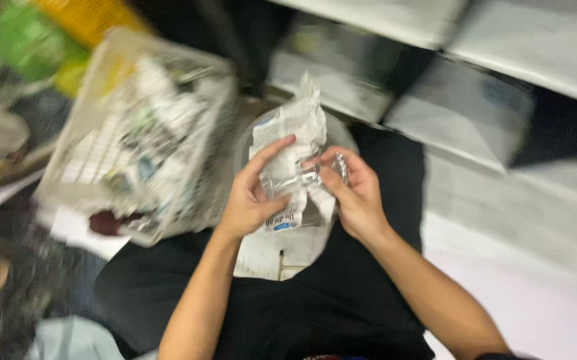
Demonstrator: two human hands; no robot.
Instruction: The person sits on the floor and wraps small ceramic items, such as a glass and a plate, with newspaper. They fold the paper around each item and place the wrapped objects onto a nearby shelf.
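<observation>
A pale floor (pixel 535 267) runs along the right side of the view, and grey-white slabs or boards (pixel 462 110) lean at the top under a light shelf edge; the whole picture is smeared by motion, so fine detail is lost. The person sits low with dark clothing (pixel 342 307) over the lap, both bare forearms reaching forward from the bottom edge.

Between the hands, above the lap, is a crumpled clear plastic packet (pixel 292 143) with printed white paper backing, its torn upper end sticking up and a blue-marked strip hanging below. The left hand (pixel 252 197) has its grip closed on the packet's left side, thumb in front and fingers wrapped behind. The right hand (pixel 354 193) pinches the packet's right edge, its grip clenched on the crinkled transparent film; something small and shiny shows at the fingertips, too blurred to tell what it is.

Under the hands, on the lap, lies a flat white sheet or card (pixel 278 257). A round pale container rim (pixel 345 133) shows just behind the packet.

To the left stands a tilted white wire basket (pixel 102 120) filled with more crumpled wrappers and papers. Beyond it, in the top left corner, are blurred green (pixel 25 43) and yellow (pixel 88 17) things. A dark heap lies along the lower left.
</observation>
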